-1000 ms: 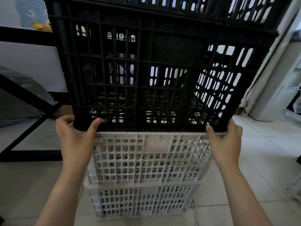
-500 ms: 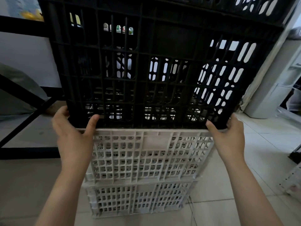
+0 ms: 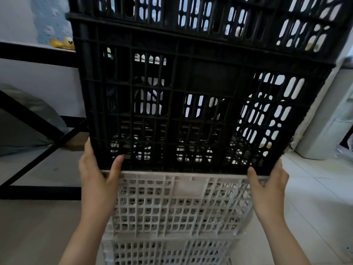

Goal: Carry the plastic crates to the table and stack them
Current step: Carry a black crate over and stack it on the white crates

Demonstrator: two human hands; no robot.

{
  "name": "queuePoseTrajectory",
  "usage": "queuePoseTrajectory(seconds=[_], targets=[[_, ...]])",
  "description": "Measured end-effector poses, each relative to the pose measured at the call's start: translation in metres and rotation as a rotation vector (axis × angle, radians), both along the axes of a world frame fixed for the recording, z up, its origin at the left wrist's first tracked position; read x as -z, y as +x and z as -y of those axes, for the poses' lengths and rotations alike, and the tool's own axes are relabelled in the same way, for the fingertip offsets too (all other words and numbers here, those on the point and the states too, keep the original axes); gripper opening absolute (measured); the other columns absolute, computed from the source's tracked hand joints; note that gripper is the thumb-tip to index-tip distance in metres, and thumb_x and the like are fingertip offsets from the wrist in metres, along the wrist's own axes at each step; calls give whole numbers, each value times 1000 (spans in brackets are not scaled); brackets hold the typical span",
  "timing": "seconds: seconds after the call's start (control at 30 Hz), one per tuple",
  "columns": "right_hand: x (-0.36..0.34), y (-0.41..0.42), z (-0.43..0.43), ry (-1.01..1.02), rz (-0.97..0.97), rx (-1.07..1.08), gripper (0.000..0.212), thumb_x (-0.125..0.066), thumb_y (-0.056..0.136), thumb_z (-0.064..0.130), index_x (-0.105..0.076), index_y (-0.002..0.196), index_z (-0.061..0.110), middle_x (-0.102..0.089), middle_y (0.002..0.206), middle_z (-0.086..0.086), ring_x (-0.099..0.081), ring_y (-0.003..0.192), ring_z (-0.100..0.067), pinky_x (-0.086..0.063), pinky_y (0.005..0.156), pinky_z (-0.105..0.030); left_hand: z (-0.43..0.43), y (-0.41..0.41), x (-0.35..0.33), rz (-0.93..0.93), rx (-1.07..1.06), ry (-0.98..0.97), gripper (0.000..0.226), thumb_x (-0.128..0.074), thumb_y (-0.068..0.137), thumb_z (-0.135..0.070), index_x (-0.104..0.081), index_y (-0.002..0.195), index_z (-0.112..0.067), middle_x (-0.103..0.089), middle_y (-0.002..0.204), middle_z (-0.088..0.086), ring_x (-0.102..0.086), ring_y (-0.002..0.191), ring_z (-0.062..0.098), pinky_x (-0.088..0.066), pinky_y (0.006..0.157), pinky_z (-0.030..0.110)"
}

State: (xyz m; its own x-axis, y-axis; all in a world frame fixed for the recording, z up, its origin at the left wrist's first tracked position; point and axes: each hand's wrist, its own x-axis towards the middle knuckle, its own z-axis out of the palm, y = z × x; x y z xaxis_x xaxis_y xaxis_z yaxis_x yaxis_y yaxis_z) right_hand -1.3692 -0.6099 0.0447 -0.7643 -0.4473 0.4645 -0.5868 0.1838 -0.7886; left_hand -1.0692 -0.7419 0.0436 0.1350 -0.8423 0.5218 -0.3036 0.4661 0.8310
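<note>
A tall stack of crates stands on the floor in front of me. A black crate (image 3: pixel 191 111) fills the middle of the view, with a second black crate (image 3: pixel 210 18) on top of it. Under them sit an upper white crate (image 3: pixel 181 203) and a lower white crate (image 3: pixel 168 251). My left hand (image 3: pixel 97 180) grips the black crate's lower left corner, thumb on its front face. My right hand (image 3: pixel 267 186) grips its lower right corner where it meets the upper white crate's rim.
A black metal table frame (image 3: pixel 36 119) with crossed braces stands at the left, a grey cushion (image 3: pixel 23 119) behind it. A white appliance (image 3: pixel 324 131) stands at the right. Pale tiled floor (image 3: pixel 315 197) lies around the stack.
The view has tilted and drawn nearer, so the black crates loom larger. Both hands keep their hold on the black crate's bottom corners and sit slightly higher in view.
</note>
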Motion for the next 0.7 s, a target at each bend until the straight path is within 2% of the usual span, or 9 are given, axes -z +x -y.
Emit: queuePoseTrajectory(seconds=[0.1, 0.2, 0.3, 0.37, 0.43, 0.57, 0.63, 0.7], targets=[[0, 2, -1, -2, -6, 25, 74, -57, 89, 42, -16, 151, 32, -33, 143, 2, -54, 117, -34, -45, 101, -52, -3, 3, 5, 2, -10, 72, 58, -46, 94, -44, -20, 145, -35, -29, 147, -2, -49, 123, 23, -44, 98, 42], [-2, 4, 0, -11, -17, 31, 74, -56, 90, 42, -16, 152, 29, -32, 146, 1, -54, 117, -34, -45, 102, -52, -4, 0, 7, 21, -36, 123, 49, -39, 96, -44, -25, 139, -27, -35, 140, 2, -55, 110, 25, -47, 83, 40], [2, 9, -1, -79, 21, 45, 68, -58, 92, 33, -25, 151, 24, -35, 146, 2, -48, 125, -23, -41, 106, -44, -6, 0, 6, 17, -59, 186, 44, -36, 94, -49, -26, 133, -31, -44, 132, 3, -58, 96, 23, -47, 74, 41], [5, 16, 6, -152, 50, 114, 62, -59, 92, 26, -32, 148, 19, -35, 143, 0, -46, 127, -23, -39, 108, -40, -8, -4, 1, 2, -82, 252, 44, -35, 94, -50, -23, 133, -34, -46, 128, -2, -56, 98, 22, -47, 79, 42], [10, 20, 15, -164, 82, 184, 60, -56, 93, 23, -33, 148, 15, -32, 143, -3, -43, 130, -29, -37, 111, -46, -13, -7, -6, 4, -83, 290, 46, -36, 96, -44, -21, 138, -30, -44, 122, -6, -51, 98, 17, -42, 79, 38], [5, 25, 14, -31, 134, 220, 63, -54, 94, 23, -27, 150, 10, -28, 149, -6, -33, 139, -31, -34, 113, -49, -22, -5, -30, 109, -72, 406, 54, -37, 98, -37, -20, 145, -17, -41, 116, -6, -48, 85, 10, -38, 76, 33], [-13, 26, 6, 103, 168, 211, 67, -53, 94, 27, -23, 152, 11, -25, 154, -7, -28, 142, -31, -32, 113, -48, -23, -4, -48, 186, -76, 510, 52, -41, 98, -27, -22, 145, -13, -41, 124, -6, -54, 96, 13, -42, 85, 34], [-23, 30, -2, 270, 196, 186, 74, -54, 93, 32, -18, 154, 13, -22, 158, -8, -27, 142, -31, -33, 112, -48, -22, -2, -58, 263, -57, 598, 54, -48, 94, -15, -26, 143, -10, -42, 135, 5, -52, 116, 26, -43, 98, 37]])
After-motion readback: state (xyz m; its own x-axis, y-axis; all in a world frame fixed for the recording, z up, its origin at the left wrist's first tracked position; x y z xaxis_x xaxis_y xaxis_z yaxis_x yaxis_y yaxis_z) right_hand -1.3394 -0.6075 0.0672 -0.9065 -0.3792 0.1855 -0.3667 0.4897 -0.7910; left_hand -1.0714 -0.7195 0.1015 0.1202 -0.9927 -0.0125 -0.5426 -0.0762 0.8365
